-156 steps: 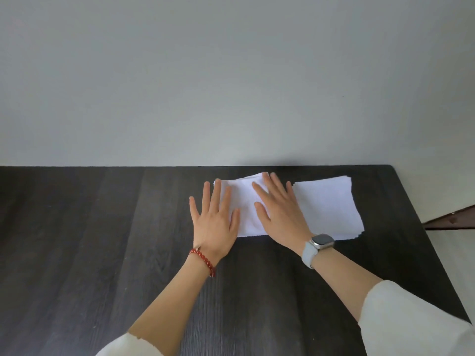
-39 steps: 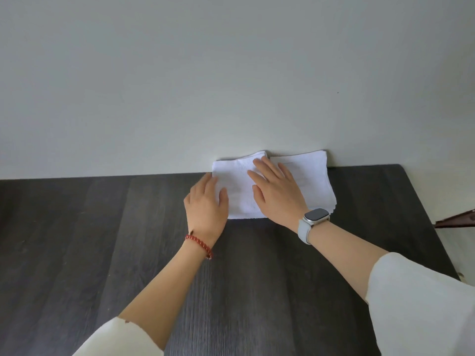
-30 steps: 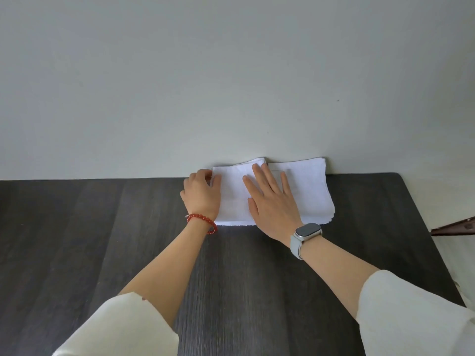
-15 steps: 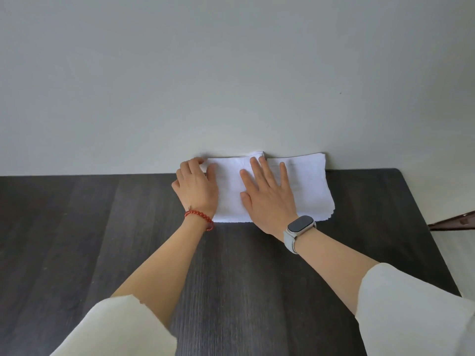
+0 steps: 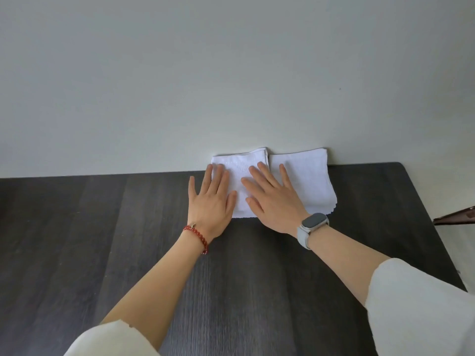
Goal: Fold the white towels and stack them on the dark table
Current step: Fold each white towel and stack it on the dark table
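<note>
I log these colours: folded towel (image 5: 240, 176), plain white with a faint woven texture; towel stack (image 5: 305, 176) beside it, the same white. Table (image 5: 102, 240): dark charcoal-brown with streaked wood grain in plank-like bands. Wall (image 5: 231, 73): pale grey-white, unpatterned. Bead bracelet (image 5: 198, 236): red. Watch (image 5: 309, 227): dark grey face, light grey strap. Sleeves (image 5: 421, 309): cream.

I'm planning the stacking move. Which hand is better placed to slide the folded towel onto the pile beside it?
Left, probably. The left hand lies flat at the folded towel's outer edge, opposite the pile; the right hand rests between them.
</note>
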Tool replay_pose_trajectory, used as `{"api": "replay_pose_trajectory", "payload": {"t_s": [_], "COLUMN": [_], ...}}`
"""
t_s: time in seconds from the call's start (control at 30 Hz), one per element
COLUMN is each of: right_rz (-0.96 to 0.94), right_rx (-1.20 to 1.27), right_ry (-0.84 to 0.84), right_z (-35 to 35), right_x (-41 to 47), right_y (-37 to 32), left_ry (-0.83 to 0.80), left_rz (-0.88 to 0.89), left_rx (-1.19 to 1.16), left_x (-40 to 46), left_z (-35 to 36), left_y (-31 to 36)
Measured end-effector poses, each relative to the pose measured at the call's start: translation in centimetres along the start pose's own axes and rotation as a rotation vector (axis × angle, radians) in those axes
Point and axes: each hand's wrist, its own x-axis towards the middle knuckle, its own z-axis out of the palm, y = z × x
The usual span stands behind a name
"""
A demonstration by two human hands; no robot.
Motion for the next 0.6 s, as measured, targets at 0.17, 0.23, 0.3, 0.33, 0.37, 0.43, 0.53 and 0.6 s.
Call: {"api": "replay_pose_trajectory", "payload": {"t_s": [0.17, 0.23, 0.3, 0.33, 0.37, 0.43, 0.53, 0.6], "right_rz": [0.001, 0.102, 0.167, 0.188, 0.211, 0.239, 0.254, 0.276], "right_rx": [0.327, 0.389, 0.376, 0.364, 0.366, 0.381, 0.384, 0.368], "right_ry": [0.326, 0.182, -0.021, -0.101, -0.149, -0.168, -0.196, -0.119], "right_z": [-0.8, -1.2, -0.8, -0.5, -0.2, 0.5, 0.3, -0.4], "right_x": [-6.1, -7.8, -8.3, -8.3, -8.0, -7.4, -6.6, -6.9], "right_y": [0.2, 0.5, 1.2, 1.7, 2.1, 2.7, 3.1, 3.1], "left_ry": [0.379, 0.198, -0.025, -0.099, -0.133, -0.132, -0.104, -0.005], "left_rz": [0.190, 0.211, 0.168, 0.139, 0.109, 0.057, 0.042, 0.050], "left_rx": [-0.247, -0.313, -0.302, -0.291, -0.288, -0.285, -0.271, -0.290], "left_x": [-4.2, -5.3, -5.5, -5.4, -5.1, -4.6, -4.1, -4.6], "left_z": [-0.6, -0.4, 0.3, 0.8, 1.1, 1.4, 1.4, 0.6], "left_y": [1.6, 2.5, 2.9, 3.0, 3.0, 3.2, 3.5, 3.5]}}
